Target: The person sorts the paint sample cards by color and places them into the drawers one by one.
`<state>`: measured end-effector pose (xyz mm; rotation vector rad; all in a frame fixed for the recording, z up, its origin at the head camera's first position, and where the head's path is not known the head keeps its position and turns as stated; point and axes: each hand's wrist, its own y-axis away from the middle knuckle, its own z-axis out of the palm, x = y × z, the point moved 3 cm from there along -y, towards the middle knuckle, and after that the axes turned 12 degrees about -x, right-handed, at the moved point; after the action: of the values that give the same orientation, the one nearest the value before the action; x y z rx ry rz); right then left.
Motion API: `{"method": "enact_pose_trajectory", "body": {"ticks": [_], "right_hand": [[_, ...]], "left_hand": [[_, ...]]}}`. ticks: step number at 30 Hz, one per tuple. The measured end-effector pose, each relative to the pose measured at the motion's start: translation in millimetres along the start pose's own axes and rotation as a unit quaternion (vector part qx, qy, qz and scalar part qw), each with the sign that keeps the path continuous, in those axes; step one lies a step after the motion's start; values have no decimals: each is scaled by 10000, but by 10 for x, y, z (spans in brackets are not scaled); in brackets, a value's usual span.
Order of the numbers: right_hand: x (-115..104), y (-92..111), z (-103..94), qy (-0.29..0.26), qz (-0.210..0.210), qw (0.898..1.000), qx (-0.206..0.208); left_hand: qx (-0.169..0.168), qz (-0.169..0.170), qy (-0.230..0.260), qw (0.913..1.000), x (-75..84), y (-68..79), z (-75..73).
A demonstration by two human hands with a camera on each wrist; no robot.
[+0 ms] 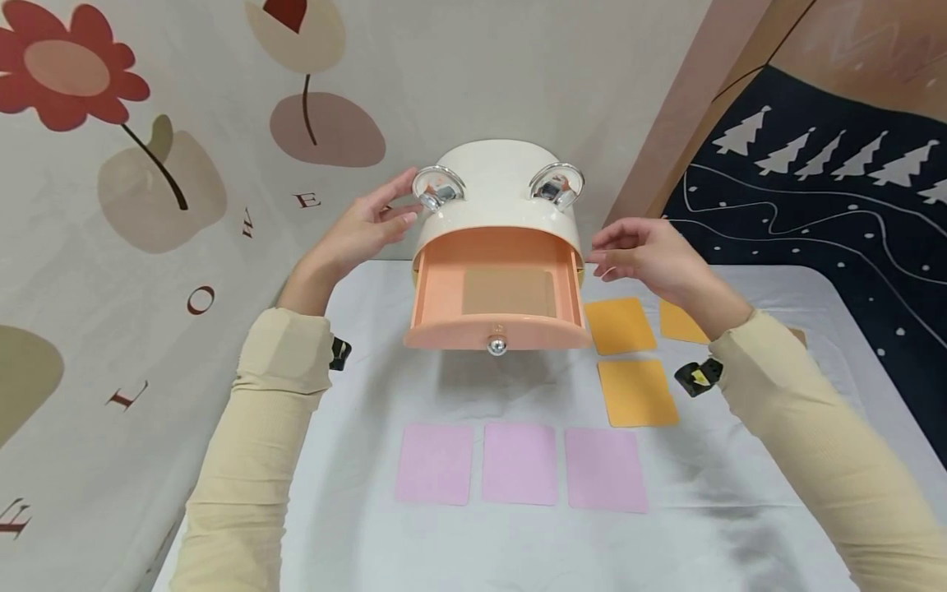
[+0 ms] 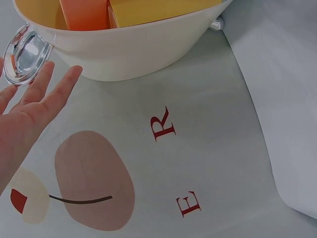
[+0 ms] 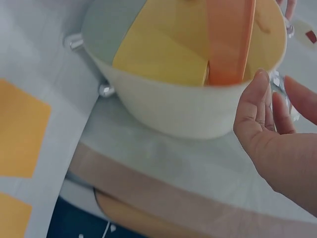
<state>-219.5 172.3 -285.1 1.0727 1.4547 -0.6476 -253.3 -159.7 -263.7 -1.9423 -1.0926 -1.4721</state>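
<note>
A rounded cream-white cabinet (image 1: 497, 201) with two shiny silver ears (image 1: 440, 187) stands at the back of the table. Its peach drawer (image 1: 459, 333) is pulled out, with a silver ball knob on the front. A tan square card (image 1: 509, 293) lies inside the drawer. My left hand (image 1: 366, 220) is beside the cabinet's left ear, fingers loosely extended. In the left wrist view, the left fingers (image 2: 67, 91) spread close to the ear and shell. My right hand (image 1: 647, 255) hovers at the cabinet's right side, fingers relaxed and slightly bent, holding nothing.
Three pink squares (image 1: 519, 464) form a row in front. Three yellow-orange squares (image 1: 638, 393) lie to the right, one partly behind my right wrist. A white cloth covers the table (image 1: 518, 551). A patterned curtain (image 1: 518, 66) hangs behind; dark tree-print fabric (image 1: 814, 189) is at right.
</note>
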Motion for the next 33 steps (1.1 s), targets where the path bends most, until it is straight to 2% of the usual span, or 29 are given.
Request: {"method": "enact_pose_trajectory", "body": {"ticks": [7, 10, 13, 17, 25, 30, 33], "right_hand": [[121, 228, -313, 601, 92, 9979, 240], [221, 343, -474, 857, 226, 9951, 443], [364, 463, -661, 893, 324, 9933, 653], [611, 640, -934, 991, 565, 9891, 937], [1147, 1018, -1505, 1421, 1339, 9724, 1278], [1443, 1227, -1729, 1489, 1668, 9632, 1489], [1740, 1331, -1881, 1399, 1848, 9601, 1566]], "left_hand": [[7, -17, 0, 10000, 1, 0, 4], [3, -27, -22, 10000, 0, 2, 6], [0, -27, -39, 10000, -2, 5, 6], [8, 0, -35, 10000, -7, 6, 8], [-17, 14, -32, 10000, -1, 6, 5], [21, -23, -71, 10000, -8, 13, -4], [25, -12, -61, 10000, -16, 6, -1]]}}
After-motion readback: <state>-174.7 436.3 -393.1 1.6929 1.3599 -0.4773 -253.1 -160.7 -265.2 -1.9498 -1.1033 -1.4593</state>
